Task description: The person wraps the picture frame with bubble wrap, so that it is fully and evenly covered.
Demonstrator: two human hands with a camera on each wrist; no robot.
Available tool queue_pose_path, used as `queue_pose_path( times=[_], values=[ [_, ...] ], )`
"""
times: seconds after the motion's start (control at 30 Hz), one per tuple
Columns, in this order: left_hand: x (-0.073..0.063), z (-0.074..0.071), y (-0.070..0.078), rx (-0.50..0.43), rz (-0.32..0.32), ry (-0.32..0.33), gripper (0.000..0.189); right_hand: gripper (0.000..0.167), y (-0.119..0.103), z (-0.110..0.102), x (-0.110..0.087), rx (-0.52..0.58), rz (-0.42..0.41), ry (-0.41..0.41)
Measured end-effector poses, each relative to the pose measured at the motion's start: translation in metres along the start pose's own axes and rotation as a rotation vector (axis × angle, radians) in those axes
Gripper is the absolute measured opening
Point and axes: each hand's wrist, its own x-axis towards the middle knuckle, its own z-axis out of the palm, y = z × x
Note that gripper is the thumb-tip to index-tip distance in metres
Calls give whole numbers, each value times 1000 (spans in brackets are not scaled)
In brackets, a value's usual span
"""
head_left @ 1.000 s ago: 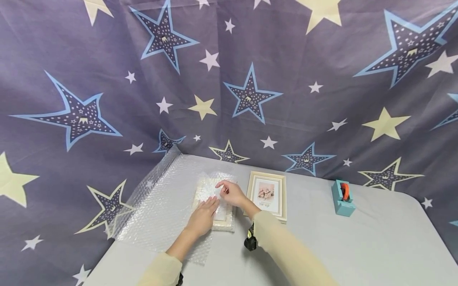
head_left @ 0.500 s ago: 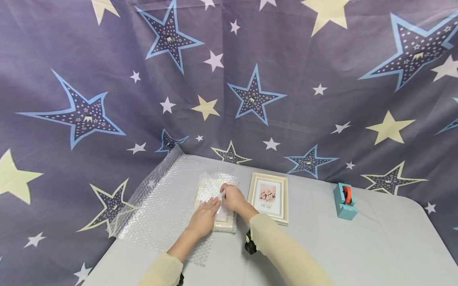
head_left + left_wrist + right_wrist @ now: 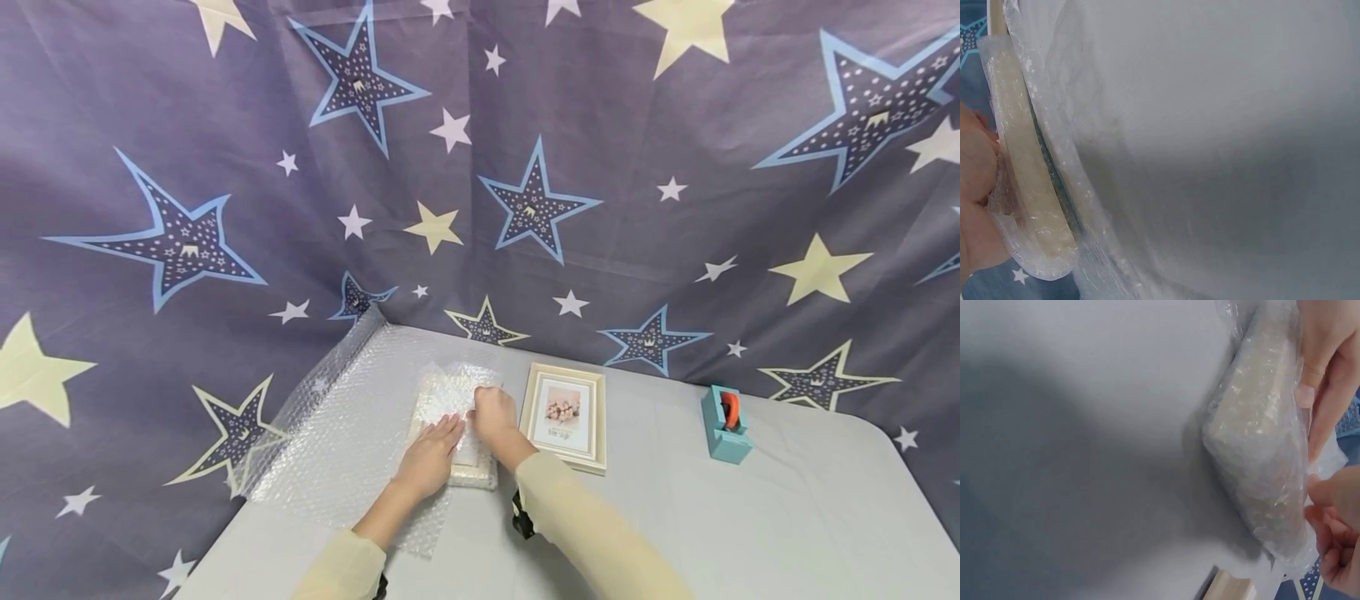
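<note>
A cream picture frame (image 3: 472,477) wrapped in bubble wrap lies on the table, its rim showing through the plastic. My left hand (image 3: 427,458) rests on its top with straight fingers, and in the left wrist view the wrapped side (image 3: 1029,150) stands out beside that palm. My right hand (image 3: 495,417) is curled just beside the left fingertips. In the right wrist view its thumb and forefinger (image 3: 1315,519) pinch at the top of the bubble wrap (image 3: 1254,437). Part of the wrapped top is hidden under both hands.
Bubble wrap (image 3: 330,450) spreads to the left, curling up against the star-patterned cloth (image 3: 247,167). An unwrapped picture frame (image 3: 566,414) with a flower print lies to the right. Farther right stands a teal tape dispenser (image 3: 725,425) with an orange-red roll. The table (image 3: 750,533) has a grey-white top.
My right hand has come down from slightly above the wrapped frame, its extended forefinger curling in beside the left fingers. The left hand stays in place. The head view has shifted slightly.
</note>
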Motion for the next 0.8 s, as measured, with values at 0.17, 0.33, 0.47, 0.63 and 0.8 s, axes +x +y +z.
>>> queue_pose_path(
  times=[0.17,0.33,0.47,0.63,0.8],
  values=[
    [1,2,2,-3,10,7,43,22,-3,-5,-1,-30,80,-3],
    [0,2,1,0,7,11,43,11,5,-15,-2,66,134,-32],
    [-1,1,-1,7,10,25,42,14,12,-21,-4,285,162,-56],
    [-2,1,-3,19,25,45,41,8,10,-24,-4,525,129,-42],
    [-1,2,-1,29,42,39,41,7,11,-22,-3,612,54,-34]
  ],
)
